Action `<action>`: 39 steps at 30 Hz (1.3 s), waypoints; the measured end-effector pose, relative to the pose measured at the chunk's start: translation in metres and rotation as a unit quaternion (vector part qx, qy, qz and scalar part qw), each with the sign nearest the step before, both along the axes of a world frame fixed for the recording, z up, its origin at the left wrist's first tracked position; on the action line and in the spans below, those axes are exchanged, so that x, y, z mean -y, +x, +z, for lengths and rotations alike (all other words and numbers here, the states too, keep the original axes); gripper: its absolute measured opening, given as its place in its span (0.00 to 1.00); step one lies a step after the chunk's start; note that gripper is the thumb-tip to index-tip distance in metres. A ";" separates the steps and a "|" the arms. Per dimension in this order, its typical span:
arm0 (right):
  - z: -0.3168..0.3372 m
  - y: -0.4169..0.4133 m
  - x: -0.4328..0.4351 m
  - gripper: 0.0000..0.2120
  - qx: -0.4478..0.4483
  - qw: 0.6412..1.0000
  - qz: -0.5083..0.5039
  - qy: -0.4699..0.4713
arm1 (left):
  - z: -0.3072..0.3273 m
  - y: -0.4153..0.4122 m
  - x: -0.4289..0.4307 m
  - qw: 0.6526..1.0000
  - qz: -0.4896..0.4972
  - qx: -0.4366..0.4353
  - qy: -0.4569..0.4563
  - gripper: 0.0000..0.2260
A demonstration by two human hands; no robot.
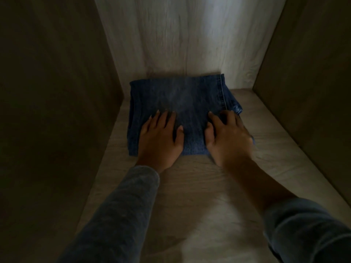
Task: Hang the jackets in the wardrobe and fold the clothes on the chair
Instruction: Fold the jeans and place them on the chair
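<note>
A folded pair of dark blue jeans (pixel 180 99) lies flat on a pale wooden shelf (pixel 190 186) inside the wardrobe, pushed close to the back panel. My left hand (pixel 159 137) rests flat on the jeans' near left part with fingers straight and spread. My right hand (pixel 228 135) lies on the near right part, its fingers slightly bent over the cloth's edge. Both sleeves are grey; the right one is pushed up the forearm.
The compartment is dim. Dark side walls stand at the left (pixel 57 111) and right (pixel 313 92), and a lighter wood-grain back panel (pixel 190 35) rises behind the jeans. Bare shelf shows in front of the jeans and to their right.
</note>
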State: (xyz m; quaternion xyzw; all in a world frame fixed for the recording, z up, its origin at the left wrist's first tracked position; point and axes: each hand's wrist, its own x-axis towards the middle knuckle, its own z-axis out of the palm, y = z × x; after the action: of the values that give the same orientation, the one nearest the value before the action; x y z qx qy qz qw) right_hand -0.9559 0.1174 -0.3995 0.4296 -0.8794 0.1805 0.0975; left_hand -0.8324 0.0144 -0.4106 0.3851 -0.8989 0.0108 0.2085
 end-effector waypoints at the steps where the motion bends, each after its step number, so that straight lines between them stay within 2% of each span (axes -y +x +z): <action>1: 0.000 -0.001 0.000 0.28 -0.003 1.000 0.002 0.001 | 0.000 -0.001 0.001 1.000 -0.001 0.001 0.001 0.34; 5: -0.005 -0.001 0.001 0.31 -0.038 0.999 0.003 -0.032 | 0.000 -0.001 0.002 1.000 -0.004 0.002 -0.007 0.33; 12: -0.009 0.011 -0.010 0.26 -0.030 0.998 0.009 -0.060 | -0.003 0.005 -0.016 1.000 0.000 -0.030 -0.001 0.30; 21: -0.005 0.046 -0.078 0.27 0.078 0.993 0.047 0.068 | -0.005 0.058 -0.072 0.994 -0.009 0.023 0.107 0.33; 25: -0.001 0.075 -0.118 0.25 0.084 0.985 0.052 0.144 | 0.005 0.085 -0.121 0.980 0.024 0.101 0.172 0.25; 27: -0.001 0.091 -0.143 0.26 0.084 0.984 0.055 0.148 | 0.006 0.101 -0.147 0.979 0.024 0.113 0.170 0.25; 31: 0.005 0.136 -0.210 0.34 0.099 0.979 0.068 0.163 | 0.011 0.143 -0.211 0.976 0.016 0.128 0.175 0.30; 33: 0.010 0.159 -0.244 0.27 0.113 0.984 0.081 0.115 | 0.016 0.167 -0.243 0.975 -0.006 0.125 0.185 0.26; 35: 0.035 0.178 -0.273 0.21 0.168 0.973 0.099 0.122 | 0.022 0.191 -0.268 0.972 -0.016 0.124 0.199 0.22; 37: 0.072 0.191 -0.298 0.23 0.250 0.946 0.122 0.169 | 0.063 0.213 -0.304 0.973 -0.018 0.097 0.210 0.21; 39: 0.112 0.204 -0.318 0.23 0.269 0.943 0.118 0.159 | 0.110 0.230 -0.334 0.972 -0.008 0.075 0.221 0.21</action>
State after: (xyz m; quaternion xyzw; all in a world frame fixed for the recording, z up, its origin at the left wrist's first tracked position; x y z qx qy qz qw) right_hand -0.7515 0.4350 -0.2871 0.4754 -0.8334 0.1572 -0.2339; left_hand -0.6023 0.3489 -0.3008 0.4129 -0.8950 -0.1611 0.0508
